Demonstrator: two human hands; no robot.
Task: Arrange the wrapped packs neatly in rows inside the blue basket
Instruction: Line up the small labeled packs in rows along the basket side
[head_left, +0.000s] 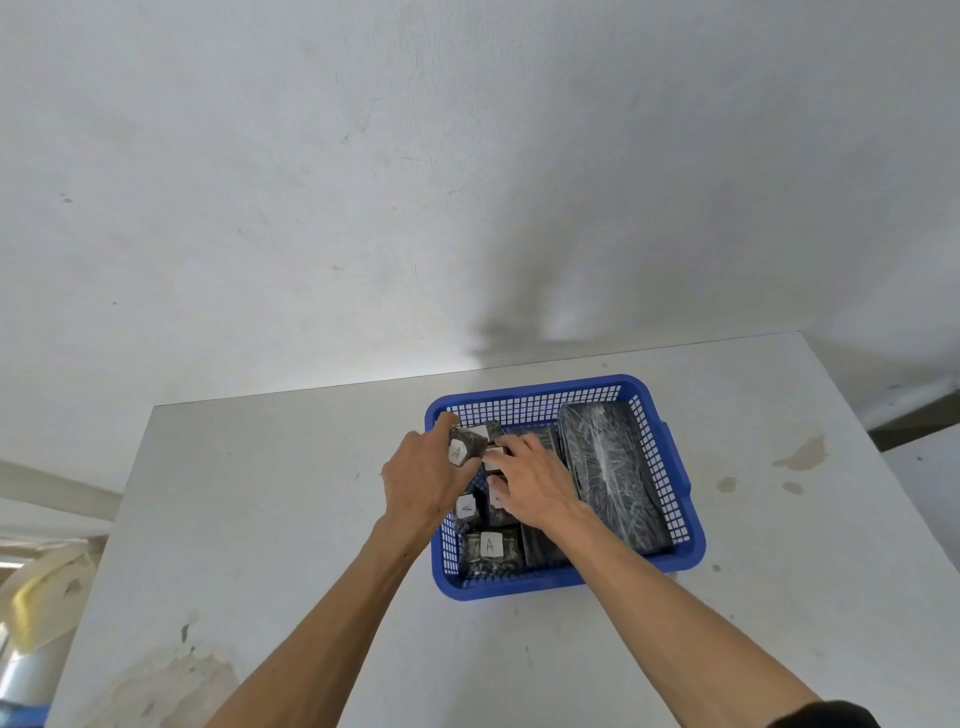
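Note:
A blue mesh basket stands on a white table. Inside it lie several dark wrapped packs with white labels. A small pack marked "A" lies at the near left corner. One long, large pack fills the right side. My left hand is over the basket's left rim, shut on a small labelled pack that is lifted and tilted. My right hand rests on the small packs in the middle, fingers bent onto one of them; its hold there is hidden.
The white table runs to a far edge against a pale wall. Stains mark it at the right and near left. Off the table's left edge are pale objects on the floor.

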